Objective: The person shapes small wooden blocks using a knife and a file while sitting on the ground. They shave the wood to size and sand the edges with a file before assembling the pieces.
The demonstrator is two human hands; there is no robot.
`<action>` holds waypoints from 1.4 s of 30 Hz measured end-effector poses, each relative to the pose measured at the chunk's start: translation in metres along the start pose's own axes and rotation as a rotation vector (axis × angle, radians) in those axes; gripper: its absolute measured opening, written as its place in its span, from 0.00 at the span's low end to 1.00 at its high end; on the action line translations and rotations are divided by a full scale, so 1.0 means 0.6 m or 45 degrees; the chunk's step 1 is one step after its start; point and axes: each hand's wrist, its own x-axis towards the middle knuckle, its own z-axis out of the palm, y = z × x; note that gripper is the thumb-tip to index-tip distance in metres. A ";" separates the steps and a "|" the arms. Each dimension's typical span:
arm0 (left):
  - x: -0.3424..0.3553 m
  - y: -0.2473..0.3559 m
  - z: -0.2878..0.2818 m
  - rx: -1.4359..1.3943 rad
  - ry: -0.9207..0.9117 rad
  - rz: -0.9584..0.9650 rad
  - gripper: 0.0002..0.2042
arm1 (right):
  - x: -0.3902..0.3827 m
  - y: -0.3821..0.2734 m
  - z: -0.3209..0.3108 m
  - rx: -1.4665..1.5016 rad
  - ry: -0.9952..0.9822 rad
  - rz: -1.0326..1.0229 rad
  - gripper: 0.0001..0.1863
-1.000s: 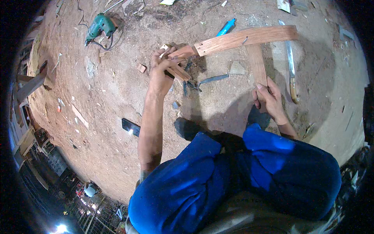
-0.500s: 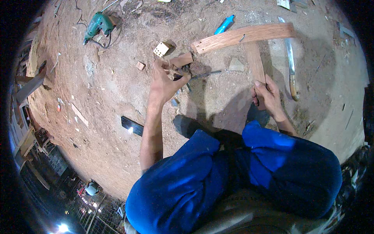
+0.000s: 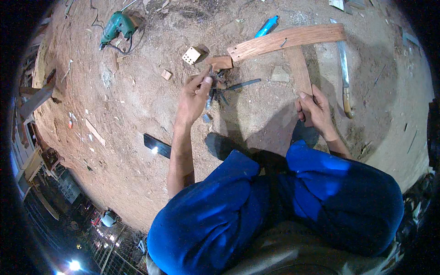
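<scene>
My right hand (image 3: 316, 112) is closed around the lower end of a narrow wooden strip (image 3: 298, 68). The strip's far end meets a slightly curved wooden board (image 3: 311, 36), making a T shape. A small metal fastener (image 3: 283, 42) sticks up from the board near the joint. My left hand (image 3: 195, 96) pinches thumb and forefinger together; a small thin thing may be at the fingertips, too small to name. Just past them lies a wooden block (image 3: 222, 62). Several dark narrow strips (image 3: 245, 84) lie in a loose heap beside that hand.
A green power drill (image 3: 118, 28) with a cord rests at the far left. Nearby are a pale block with holes (image 3: 191, 55) and a small wood cube (image 3: 166, 74). A blue tool (image 3: 266, 26) lies behind the board, a long knife (image 3: 343, 73) right, a phone (image 3: 157, 145) near my left forearm.
My left hand has drawn back slightly from the wooden block and heap, its fingers now pinched upward. The block has shifted a little right. My right hand keeps its hold on the strip.
</scene>
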 end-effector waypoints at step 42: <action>-0.045 0.082 0.129 -0.535 -0.180 0.219 0.06 | 0.039 -0.062 0.116 -1.057 -0.184 -0.714 0.31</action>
